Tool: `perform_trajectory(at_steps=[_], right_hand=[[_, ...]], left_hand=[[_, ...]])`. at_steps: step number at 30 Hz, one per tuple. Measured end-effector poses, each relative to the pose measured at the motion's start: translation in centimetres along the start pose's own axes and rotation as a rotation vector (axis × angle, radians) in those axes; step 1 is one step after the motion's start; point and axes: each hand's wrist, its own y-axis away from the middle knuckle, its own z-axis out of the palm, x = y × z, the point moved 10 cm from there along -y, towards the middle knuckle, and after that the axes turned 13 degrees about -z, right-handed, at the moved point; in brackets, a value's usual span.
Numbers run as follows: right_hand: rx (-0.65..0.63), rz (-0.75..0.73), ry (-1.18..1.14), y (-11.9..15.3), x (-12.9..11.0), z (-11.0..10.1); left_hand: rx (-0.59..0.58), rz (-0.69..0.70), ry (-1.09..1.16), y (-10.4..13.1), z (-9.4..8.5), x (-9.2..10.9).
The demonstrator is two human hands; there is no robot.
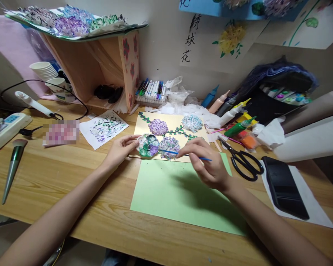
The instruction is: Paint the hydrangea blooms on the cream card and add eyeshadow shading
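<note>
My left hand [121,149] grips the edge of a small round paint palette [148,145] smeared with green, white and purple. In my right hand [207,160] is a thin blue paintbrush [169,152], its tip at the purple paint on the palette's right side. Under both lies a cream sheet [166,120] with raised purple and blue flower clusters and painted green leaves. The palette covers part of its lower left. A light green sheet [177,195] lies nearer to me, shadowed by my right hand.
Black-handled scissors [245,162] and a phone [284,186] lie to the right. Paint bottles [237,126], crumpled tissue [180,101] and a marker box [151,91] line the back. At left are a makeup brush [14,168], a power strip [8,127] and paper cups [58,87].
</note>
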Motion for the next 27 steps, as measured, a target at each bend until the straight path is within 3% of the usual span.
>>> perform_trajectory(at_steps=[4, 9, 15, 20, 27], right_hand=[[-0.081, 0.011, -0.011, 0.3, 0.4, 1.5], [0.020, 0.047, -0.004, 0.5, 1.0, 0.5], [-0.105, 0.058, -0.010, 0.9, 1.8, 2.2], [-0.002, 0.075, 0.053, 0.7, 1.9, 0.4], [-0.082, 0.110, 0.115, 0.8, 1.9, 1.5]], left_hand=[[0.001, 0.011, -0.002, 0.1, 0.0, 0.2], [-0.007, 0.016, 0.001, 0.0, 0.1, 0.2], [-0.024, 0.037, -0.007, -0.2, 0.0, 0.0], [-0.025, 0.047, -0.003, -0.1, 0.0, 0.0], [-0.031, 0.083, -0.026, 0.1, 0.3, 0.3]])
